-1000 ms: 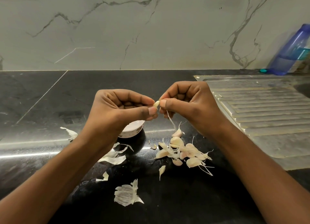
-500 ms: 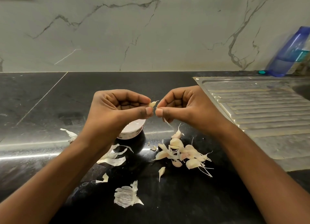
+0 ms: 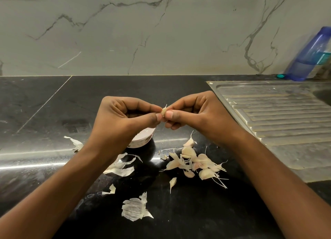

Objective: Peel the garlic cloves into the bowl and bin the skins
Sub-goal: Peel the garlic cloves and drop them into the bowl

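Above dark worktop (image 3: pixel 53 113), left hand (image 3: pixel 125 120) and right hand (image 3: pixel 200 118) both pinching one garlic clove (image 3: pixel 163 111), bowl (image 3: pixel 141 139) below, skins (image 3: pixel 135 209) scattered.

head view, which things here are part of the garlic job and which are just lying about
Job: clove pinched by left hand and right hand; bowl; clove pile; loose skins.
Lying about: blue bottle; sink drainboard.

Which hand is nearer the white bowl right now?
Left. The left hand is just above the white bowl, partly hiding it; the right hand is off to its right.
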The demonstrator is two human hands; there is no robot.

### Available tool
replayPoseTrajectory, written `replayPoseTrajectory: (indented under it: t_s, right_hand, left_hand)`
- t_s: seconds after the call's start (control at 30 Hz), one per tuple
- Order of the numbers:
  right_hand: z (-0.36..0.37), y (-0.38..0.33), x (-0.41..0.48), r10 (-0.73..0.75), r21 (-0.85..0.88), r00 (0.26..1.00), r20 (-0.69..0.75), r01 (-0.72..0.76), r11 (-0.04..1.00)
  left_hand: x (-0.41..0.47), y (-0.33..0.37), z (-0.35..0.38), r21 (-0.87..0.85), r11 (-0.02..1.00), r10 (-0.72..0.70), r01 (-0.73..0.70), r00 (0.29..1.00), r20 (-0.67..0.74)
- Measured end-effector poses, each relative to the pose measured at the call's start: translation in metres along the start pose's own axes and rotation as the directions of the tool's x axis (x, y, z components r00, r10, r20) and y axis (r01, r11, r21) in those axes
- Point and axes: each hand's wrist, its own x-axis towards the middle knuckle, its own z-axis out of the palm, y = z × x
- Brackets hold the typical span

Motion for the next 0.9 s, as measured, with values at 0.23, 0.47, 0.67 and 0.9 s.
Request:
replayPoseTrajectory:
  t_s: [0.23,0.47,0.67,0.9]
  right_hand:
    - [0.0009,0.0014,0.0002,-0.024,-0.058,1.0,-0.01,0.023,0.998]
    - [0.0031,0.003,0.0003,-0.028,-0.063,0.999,-0.022,0.027,0.998]
    - [0.0011,0.0013,-0.0002,0.012,0.01,1.0,0.013,-0.012,1.0]
    - [0.0015,0.0024,-0.0002,0.01,-0.022,1.0,0.016,-0.009,1.0]
  left_hand:
    - [0.0002,-0.0057,0.0002,0.013,1.0,0.016,-0.016,0.999,0.032]
    - [0.0001,-0.0059,-0.0002,0.006,1.0,0.012,-0.012,0.999,0.045]
    - [0.0012,-0.005,0.0,-0.021,1.0,0.007,-0.007,1.0,0.027]
    - [0.0018,-0.0077,-0.0024,0.007,1.0,-0.007,0.007,0.998,0.063]
